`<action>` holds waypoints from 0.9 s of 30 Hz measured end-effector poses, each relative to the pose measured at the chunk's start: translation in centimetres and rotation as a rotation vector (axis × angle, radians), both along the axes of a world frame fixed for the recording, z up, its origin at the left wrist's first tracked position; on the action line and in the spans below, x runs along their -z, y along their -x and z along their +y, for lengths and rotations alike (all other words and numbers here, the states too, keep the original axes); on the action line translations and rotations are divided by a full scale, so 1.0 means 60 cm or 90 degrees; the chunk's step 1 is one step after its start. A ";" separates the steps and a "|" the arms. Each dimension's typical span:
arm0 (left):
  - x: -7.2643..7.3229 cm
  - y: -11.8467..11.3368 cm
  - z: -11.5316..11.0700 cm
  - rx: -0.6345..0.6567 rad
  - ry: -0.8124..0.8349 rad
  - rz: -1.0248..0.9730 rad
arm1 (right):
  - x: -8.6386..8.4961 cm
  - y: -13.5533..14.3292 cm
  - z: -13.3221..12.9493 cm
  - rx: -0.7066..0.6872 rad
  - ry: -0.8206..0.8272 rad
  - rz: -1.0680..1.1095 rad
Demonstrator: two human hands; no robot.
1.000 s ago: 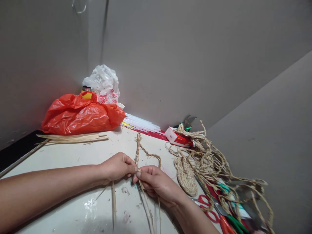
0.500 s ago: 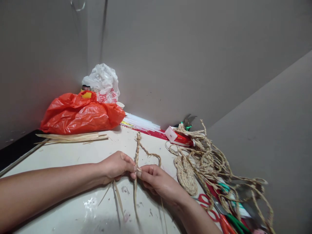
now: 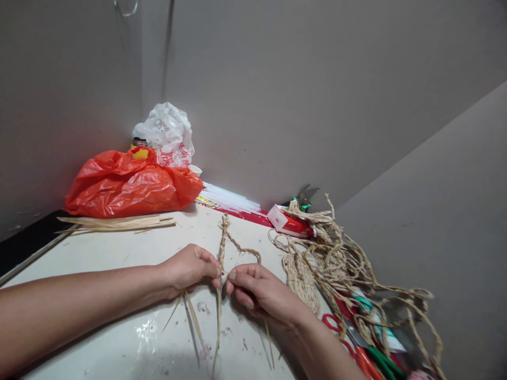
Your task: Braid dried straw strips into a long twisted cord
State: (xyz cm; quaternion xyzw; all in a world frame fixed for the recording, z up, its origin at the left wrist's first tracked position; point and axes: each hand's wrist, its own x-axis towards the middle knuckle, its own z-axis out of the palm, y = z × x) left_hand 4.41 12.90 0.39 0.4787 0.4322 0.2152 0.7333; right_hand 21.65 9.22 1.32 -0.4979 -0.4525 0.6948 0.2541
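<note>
While the left hand (image 3: 194, 269) pinches its near end, 1 braided straw cord (image 3: 223, 248) lies on the white table (image 3: 122, 311); right hand (image 3: 261, 290) grips 1 strand (image 3: 225, 273). Likely light, pliable, fray-prone; best held at that end.

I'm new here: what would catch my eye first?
Probably the bright orange bag at the back left of the table, with a white bag behind it. Then the middle, where the left hand pinches a braid and the right hand pinches a strand beside it. A big tangle of cord sprawls on the right.
</note>
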 end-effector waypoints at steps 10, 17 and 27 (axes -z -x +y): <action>-0.005 -0.001 -0.008 -0.014 -0.002 -0.038 | 0.016 0.061 -0.058 -0.008 -0.132 -0.253; 0.001 0.001 -0.001 0.007 0.047 -0.078 | -0.037 0.025 -0.064 -0.244 -0.069 -0.182; 0.001 0.005 0.004 0.072 0.038 -0.136 | 0.006 0.019 -0.002 0.086 -0.034 0.009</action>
